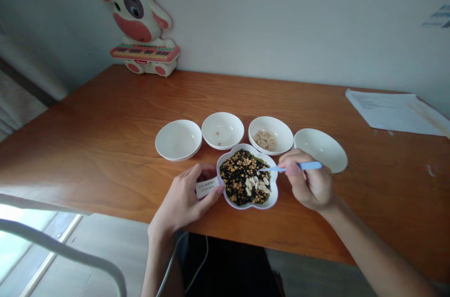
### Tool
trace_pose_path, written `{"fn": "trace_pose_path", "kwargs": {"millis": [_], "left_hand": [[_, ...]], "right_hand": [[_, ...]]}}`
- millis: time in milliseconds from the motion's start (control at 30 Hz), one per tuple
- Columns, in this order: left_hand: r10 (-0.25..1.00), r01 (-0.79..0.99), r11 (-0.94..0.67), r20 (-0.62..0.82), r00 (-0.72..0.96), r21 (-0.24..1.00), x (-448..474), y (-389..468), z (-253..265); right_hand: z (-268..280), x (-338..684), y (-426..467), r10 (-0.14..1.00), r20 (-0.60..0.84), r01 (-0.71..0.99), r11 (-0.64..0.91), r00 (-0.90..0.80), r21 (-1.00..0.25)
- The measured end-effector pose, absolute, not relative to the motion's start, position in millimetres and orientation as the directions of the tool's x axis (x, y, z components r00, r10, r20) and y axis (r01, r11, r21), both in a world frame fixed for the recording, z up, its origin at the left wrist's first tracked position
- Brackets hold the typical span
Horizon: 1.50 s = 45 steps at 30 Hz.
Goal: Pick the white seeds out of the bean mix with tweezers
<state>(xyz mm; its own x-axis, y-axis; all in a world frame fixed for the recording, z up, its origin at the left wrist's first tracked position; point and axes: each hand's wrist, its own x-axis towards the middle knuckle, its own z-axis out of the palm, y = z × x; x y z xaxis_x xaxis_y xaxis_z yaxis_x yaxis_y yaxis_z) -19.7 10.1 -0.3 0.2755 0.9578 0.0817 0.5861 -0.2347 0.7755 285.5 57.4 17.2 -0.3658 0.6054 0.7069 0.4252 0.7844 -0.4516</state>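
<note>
My right hand (311, 184) pinches a slim blue plastic tool (298, 166), its tip over the pale seeds in the white flower-shaped bowl of mixed dark and yellow beans (248, 178). My left hand (186, 196) closes on that bowl's rim, by a small white label (206, 187). If my pinch loosens, seeds could drop onto the brown wooden table (105, 147); a careless nudge could knock the four round white dishes (270, 135) just behind.

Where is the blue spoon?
The blue spoon is in the right hand, right of centre in the head view, its tip over the flower-shaped bowl of mixed beans.
</note>
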Motion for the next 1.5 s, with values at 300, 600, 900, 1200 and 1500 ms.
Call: {"fn": "trace_pose_path", "kwargs": {"millis": [300, 600, 900, 1200, 1500], "left_hand": [[0.965, 0.613, -0.239, 0.115, 0.236, 0.753, -17, 7, -1], [0.971, 0.627, -0.229, 0.127, 0.204, 0.745, -13, 7, 1], [0.973, 0.617, -0.220, 0.125, 0.194, 0.756, -11, 5, 2], [0.973, 0.653, -0.226, 0.132, 0.191, 0.723, -11, 5, 3], [0.971, 0.650, -0.232, 0.135, 0.196, 0.723, -12, 5, 1]], "right_hand": [[0, 288, 71, 0.504, 0.746, 0.282, 0.863, -0.436, -0.418], [-4, 297, 67, 0.518, 0.712, 0.306, 0.855, -0.473, -0.419], [-10, 299, 64, 0.520, 0.699, 0.250, 0.852, -0.491, -0.459], [-6, 297, 66, 0.466, 0.678, 0.265, 0.884, -0.568, -0.385], [-11, 297, 65, 0.494, 0.761, 0.262, 0.869, -0.421, -0.419]]}}
